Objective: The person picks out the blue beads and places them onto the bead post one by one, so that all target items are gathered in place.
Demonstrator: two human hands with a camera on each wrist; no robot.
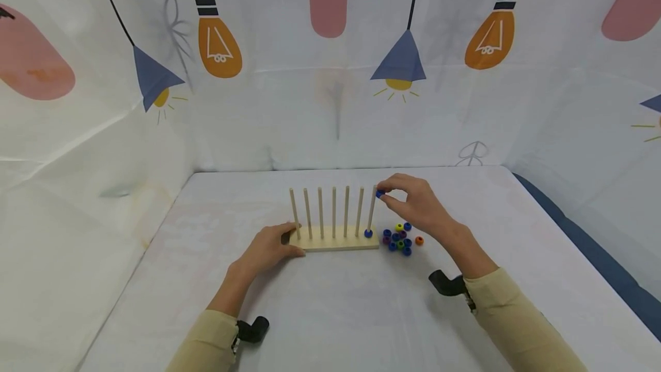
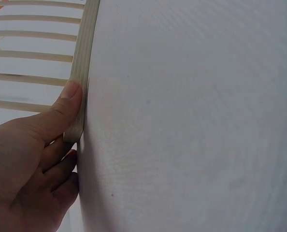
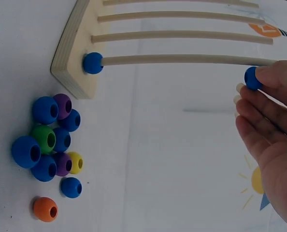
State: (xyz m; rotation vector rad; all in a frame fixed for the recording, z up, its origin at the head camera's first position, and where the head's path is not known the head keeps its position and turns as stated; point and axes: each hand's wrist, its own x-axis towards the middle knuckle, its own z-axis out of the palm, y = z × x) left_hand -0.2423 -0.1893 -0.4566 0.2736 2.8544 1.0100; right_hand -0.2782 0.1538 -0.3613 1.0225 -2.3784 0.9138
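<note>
A pale wooden base (image 1: 335, 243) with several upright pegs stands on the table. My left hand (image 1: 271, 244) grips the base's left end, thumb along the front edge in the left wrist view. Between thumb and fingertip my right hand (image 1: 415, 202) pinches a blue bead (image 3: 252, 78), close beside the top of the rightmost peg (image 3: 182, 59). Another blue bead (image 3: 93, 63) sits at the foot of that same peg. Right of the base lies a loose group of beads: several blue, two purple, a green bead (image 3: 43, 138), a yellow bead (image 3: 76, 163) and an orange bead (image 3: 45, 209).
The white table (image 1: 335, 309) reaches back to a white cloth wall (image 1: 289, 113) printed with lamps and bulbs. Black wrist mounts (image 1: 252, 330) sit at both sleeves. A dark blue strip (image 1: 588, 240) runs along the table's right edge.
</note>
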